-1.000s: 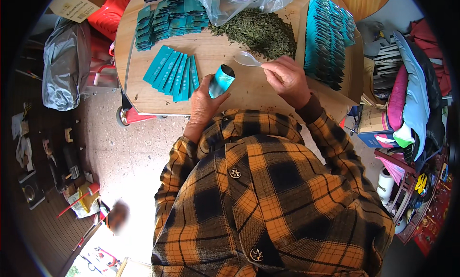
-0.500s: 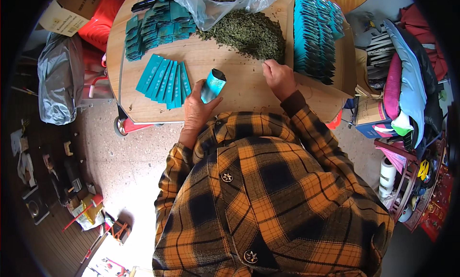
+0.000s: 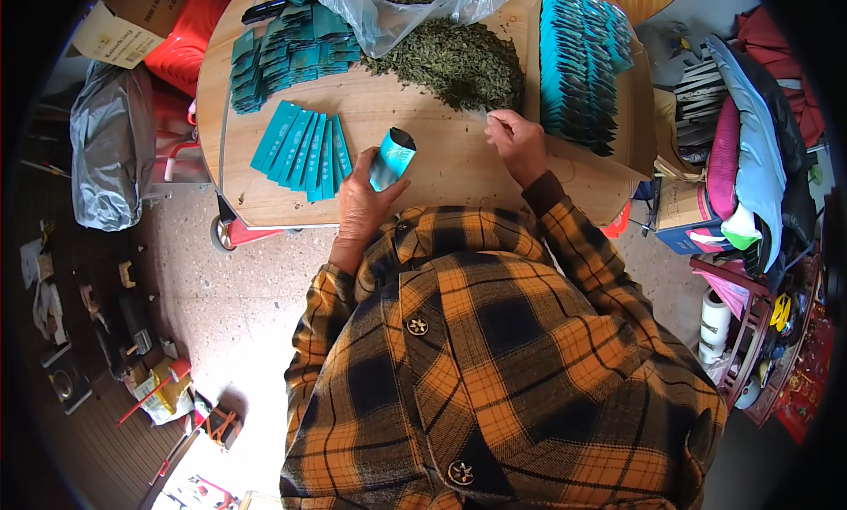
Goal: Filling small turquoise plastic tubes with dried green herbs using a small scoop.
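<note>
My left hand (image 3: 362,199) is closed around a teal foil sachet (image 3: 394,161), held upright with its dark mouth gaping at the top. To the right, my right hand (image 3: 516,144) is pinched at the near edge of a heap of dried green leaves (image 3: 468,64). Something thin and pale pokes out by its fingertips, too small to name. Flat teal sachets (image 3: 300,148) lie fanned out left of my left hand. Beyond them is a bigger pile of teal sachets (image 3: 304,42).
A clear plastic bag (image 3: 388,25) of the same leaves stands at the far side of the round wooden table (image 3: 432,188). On the right, a cardboard box (image 3: 618,157) holds rows of upright teal sachets (image 3: 573,78). A black object (image 3: 263,11) rests at the far left.
My right hand has shifted very slightly, its fingers turning a little at the heap's edge. The left hand and its sachet have stayed practically in place.
</note>
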